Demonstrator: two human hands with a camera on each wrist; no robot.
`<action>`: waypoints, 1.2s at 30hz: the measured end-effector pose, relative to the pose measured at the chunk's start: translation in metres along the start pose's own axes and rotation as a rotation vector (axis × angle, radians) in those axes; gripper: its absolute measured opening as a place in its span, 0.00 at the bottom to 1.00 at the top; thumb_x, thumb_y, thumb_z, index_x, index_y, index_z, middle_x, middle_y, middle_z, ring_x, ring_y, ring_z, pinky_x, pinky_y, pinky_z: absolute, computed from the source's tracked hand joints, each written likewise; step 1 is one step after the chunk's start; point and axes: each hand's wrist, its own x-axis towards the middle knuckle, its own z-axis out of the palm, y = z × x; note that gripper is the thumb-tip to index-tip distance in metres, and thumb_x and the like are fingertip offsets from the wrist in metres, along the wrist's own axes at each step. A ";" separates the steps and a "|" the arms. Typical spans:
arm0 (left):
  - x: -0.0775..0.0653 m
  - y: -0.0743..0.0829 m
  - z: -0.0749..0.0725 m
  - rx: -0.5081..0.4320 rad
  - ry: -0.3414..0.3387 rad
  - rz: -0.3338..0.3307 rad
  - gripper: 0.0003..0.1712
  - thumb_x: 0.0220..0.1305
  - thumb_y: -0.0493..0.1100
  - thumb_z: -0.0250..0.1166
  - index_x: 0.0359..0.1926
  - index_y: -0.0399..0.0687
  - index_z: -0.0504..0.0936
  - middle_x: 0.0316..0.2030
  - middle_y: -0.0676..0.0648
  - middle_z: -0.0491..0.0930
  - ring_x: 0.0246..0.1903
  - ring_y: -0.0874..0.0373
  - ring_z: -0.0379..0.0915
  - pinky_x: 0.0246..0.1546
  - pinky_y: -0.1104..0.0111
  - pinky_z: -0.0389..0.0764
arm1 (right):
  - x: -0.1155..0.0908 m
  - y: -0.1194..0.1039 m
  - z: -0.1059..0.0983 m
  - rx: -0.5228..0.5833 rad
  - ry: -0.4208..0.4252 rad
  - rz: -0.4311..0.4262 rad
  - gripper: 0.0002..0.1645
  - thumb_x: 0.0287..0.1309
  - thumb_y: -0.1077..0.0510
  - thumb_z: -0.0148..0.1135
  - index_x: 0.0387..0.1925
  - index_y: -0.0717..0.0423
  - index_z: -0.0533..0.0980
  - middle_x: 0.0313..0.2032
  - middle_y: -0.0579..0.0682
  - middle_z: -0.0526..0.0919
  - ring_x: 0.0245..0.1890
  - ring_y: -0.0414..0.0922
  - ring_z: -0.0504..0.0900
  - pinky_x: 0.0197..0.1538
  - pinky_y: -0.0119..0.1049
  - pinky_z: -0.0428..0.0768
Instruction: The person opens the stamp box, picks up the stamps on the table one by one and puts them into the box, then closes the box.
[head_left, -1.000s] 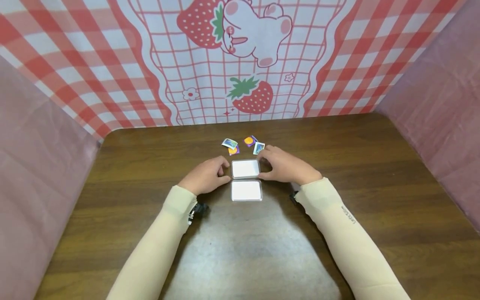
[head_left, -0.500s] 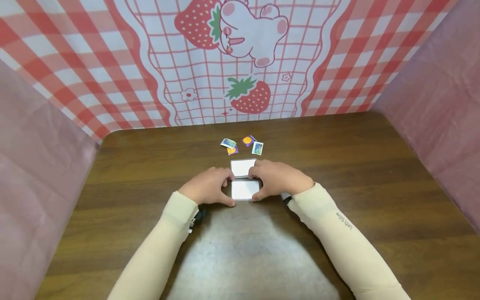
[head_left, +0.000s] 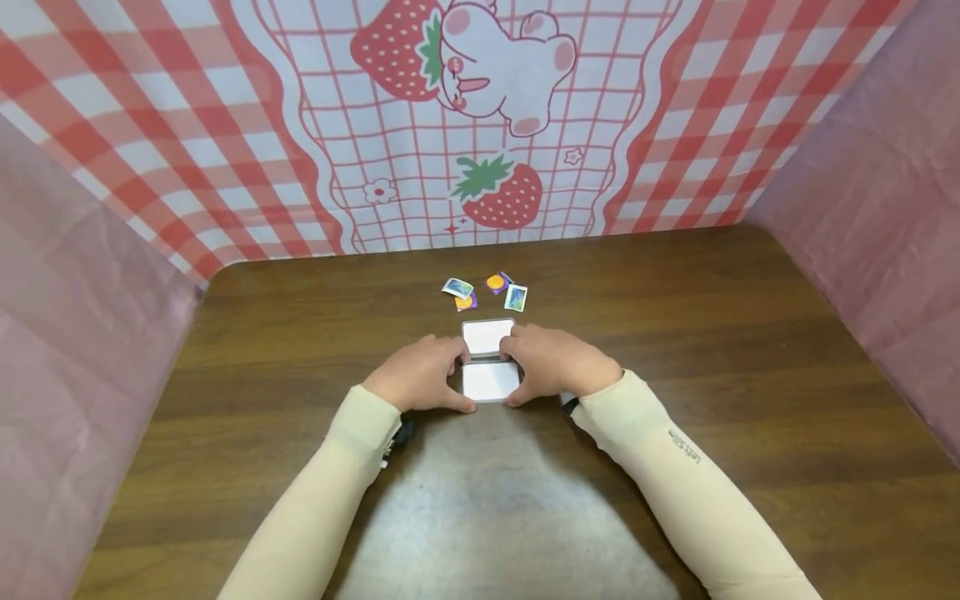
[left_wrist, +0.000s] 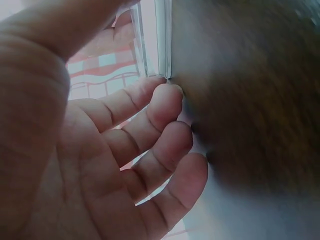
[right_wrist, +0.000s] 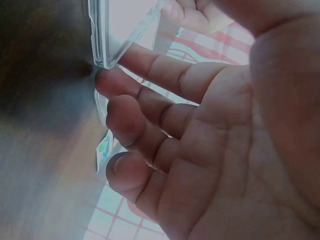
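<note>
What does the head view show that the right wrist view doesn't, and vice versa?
Only the head view: cream sleeves and orange-and-purple cards.
Only the right wrist view: the inside of the right hand and layered clear side of the nearer case.
Both: that hand, the left hand, that case, wooden table, red-and-white backdrop.

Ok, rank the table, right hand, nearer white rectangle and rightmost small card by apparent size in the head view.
1. Table
2. Right hand
3. Nearer white rectangle
4. Rightmost small card
</note>
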 end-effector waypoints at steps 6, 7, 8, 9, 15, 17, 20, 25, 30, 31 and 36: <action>0.001 0.001 0.001 -0.017 -0.009 0.001 0.34 0.48 0.62 0.82 0.48 0.51 0.78 0.35 0.54 0.76 0.37 0.57 0.70 0.38 0.63 0.74 | -0.003 -0.001 -0.002 0.012 -0.006 0.024 0.30 0.51 0.44 0.82 0.48 0.55 0.78 0.42 0.47 0.77 0.37 0.44 0.76 0.43 0.41 0.78; 0.001 0.001 0.000 -0.023 -0.010 -0.001 0.34 0.48 0.62 0.82 0.48 0.51 0.78 0.35 0.53 0.76 0.37 0.57 0.70 0.38 0.63 0.74 | -0.003 -0.002 -0.002 0.012 -0.009 0.027 0.30 0.51 0.44 0.81 0.48 0.55 0.78 0.42 0.47 0.77 0.36 0.43 0.76 0.43 0.41 0.78; 0.001 0.001 0.000 -0.031 -0.011 -0.002 0.34 0.48 0.61 0.82 0.48 0.50 0.78 0.35 0.53 0.76 0.37 0.57 0.69 0.38 0.63 0.74 | -0.003 -0.002 -0.003 0.010 -0.010 0.030 0.30 0.51 0.44 0.81 0.48 0.55 0.77 0.42 0.47 0.77 0.36 0.44 0.77 0.43 0.41 0.78; 0.000 0.001 -0.001 -0.035 -0.010 -0.001 0.34 0.48 0.61 0.82 0.49 0.50 0.78 0.35 0.53 0.76 0.37 0.57 0.69 0.38 0.63 0.74 | -0.002 -0.003 -0.003 0.008 -0.012 0.032 0.30 0.51 0.44 0.81 0.48 0.55 0.77 0.42 0.47 0.77 0.36 0.43 0.77 0.42 0.41 0.78; -0.001 0.004 -0.003 -0.038 -0.025 -0.010 0.33 0.50 0.59 0.82 0.49 0.48 0.78 0.35 0.53 0.77 0.38 0.56 0.69 0.40 0.63 0.74 | -0.001 -0.003 -0.003 -0.001 -0.009 0.018 0.28 0.51 0.45 0.81 0.46 0.55 0.79 0.40 0.47 0.77 0.34 0.43 0.76 0.41 0.41 0.78; -0.001 0.006 -0.003 -0.041 -0.034 -0.026 0.33 0.51 0.58 0.82 0.50 0.47 0.78 0.36 0.53 0.77 0.39 0.56 0.70 0.40 0.63 0.74 | -0.001 -0.004 -0.002 -0.013 -0.006 0.013 0.28 0.51 0.45 0.81 0.47 0.56 0.79 0.40 0.48 0.77 0.35 0.43 0.76 0.42 0.41 0.78; -0.002 0.009 -0.002 -0.046 -0.041 -0.040 0.31 0.53 0.56 0.81 0.50 0.47 0.78 0.36 0.53 0.77 0.39 0.55 0.69 0.40 0.62 0.74 | -0.001 -0.006 -0.002 -0.034 -0.006 0.011 0.29 0.51 0.46 0.81 0.49 0.57 0.79 0.41 0.48 0.78 0.35 0.43 0.77 0.43 0.41 0.78; -0.004 0.012 -0.002 -0.053 -0.044 -0.041 0.29 0.55 0.55 0.80 0.49 0.48 0.77 0.37 0.52 0.77 0.39 0.54 0.68 0.39 0.62 0.73 | -0.002 -0.010 -0.002 -0.049 -0.009 0.019 0.31 0.52 0.46 0.81 0.51 0.58 0.79 0.42 0.49 0.78 0.36 0.44 0.77 0.45 0.41 0.79; -0.004 0.011 -0.002 -0.073 -0.051 -0.047 0.30 0.55 0.56 0.80 0.50 0.48 0.77 0.38 0.52 0.77 0.40 0.55 0.68 0.40 0.62 0.73 | -0.001 -0.011 -0.003 -0.048 -0.012 0.024 0.31 0.52 0.46 0.81 0.51 0.57 0.79 0.42 0.49 0.78 0.37 0.44 0.77 0.45 0.42 0.79; -0.004 0.010 -0.003 -0.075 -0.052 -0.050 0.30 0.55 0.55 0.80 0.50 0.48 0.77 0.38 0.52 0.77 0.40 0.55 0.69 0.40 0.62 0.73 | -0.001 -0.011 -0.003 -0.047 -0.010 0.023 0.31 0.52 0.46 0.81 0.51 0.57 0.79 0.42 0.49 0.78 0.37 0.44 0.77 0.45 0.42 0.79; -0.003 0.011 -0.004 -0.075 -0.056 -0.041 0.29 0.55 0.55 0.80 0.49 0.48 0.77 0.38 0.52 0.77 0.40 0.55 0.69 0.40 0.62 0.73 | 0.000 -0.011 -0.003 -0.043 -0.008 0.030 0.30 0.51 0.47 0.82 0.50 0.57 0.79 0.41 0.49 0.78 0.37 0.44 0.77 0.45 0.43 0.78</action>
